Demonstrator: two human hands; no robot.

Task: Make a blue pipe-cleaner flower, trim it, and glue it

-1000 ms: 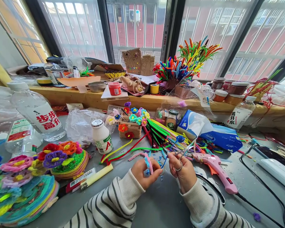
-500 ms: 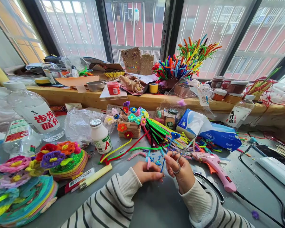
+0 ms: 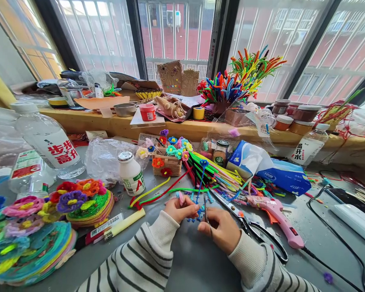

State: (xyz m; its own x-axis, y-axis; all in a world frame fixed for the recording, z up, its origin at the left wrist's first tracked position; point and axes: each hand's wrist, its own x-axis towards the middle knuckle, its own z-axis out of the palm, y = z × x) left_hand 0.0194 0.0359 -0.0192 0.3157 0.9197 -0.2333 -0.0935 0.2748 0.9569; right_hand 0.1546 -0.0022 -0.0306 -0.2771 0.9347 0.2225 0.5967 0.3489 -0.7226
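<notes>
My left hand [image 3: 182, 209] is closed, fingertips pinching the lower stem of a blue pipe-cleaner flower [image 3: 203, 163]. The flower stands upright, its small blue head above the fingers. A pink and light-blue piece [image 3: 180, 197] shows at the left fingers; whether it is held I cannot tell. My right hand [image 3: 221, 229] is closed around a slim silver metal tool [image 3: 205, 207] pointing upward beside the stem. Its exact kind is unclear. Large black-handled scissors [image 3: 246, 222] lie by the right hand. Blue scraps [image 3: 191, 220] lie behind the fingers.
Behind the hands lie a pipe-cleaner bundle [image 3: 220, 172] and a basket of fuzzy flowers [image 3: 167, 164]. A pink glue gun [image 3: 281, 221] with its cord lies right. On the left are a white bottle [image 3: 130, 174], a yellow-handled tool [image 3: 124, 225] and flower-topped discs [image 3: 33, 251].
My right hand has turned and lowered, and the silver tool now points up instead of right. The blue flower has shifted left with its stem more upright.
</notes>
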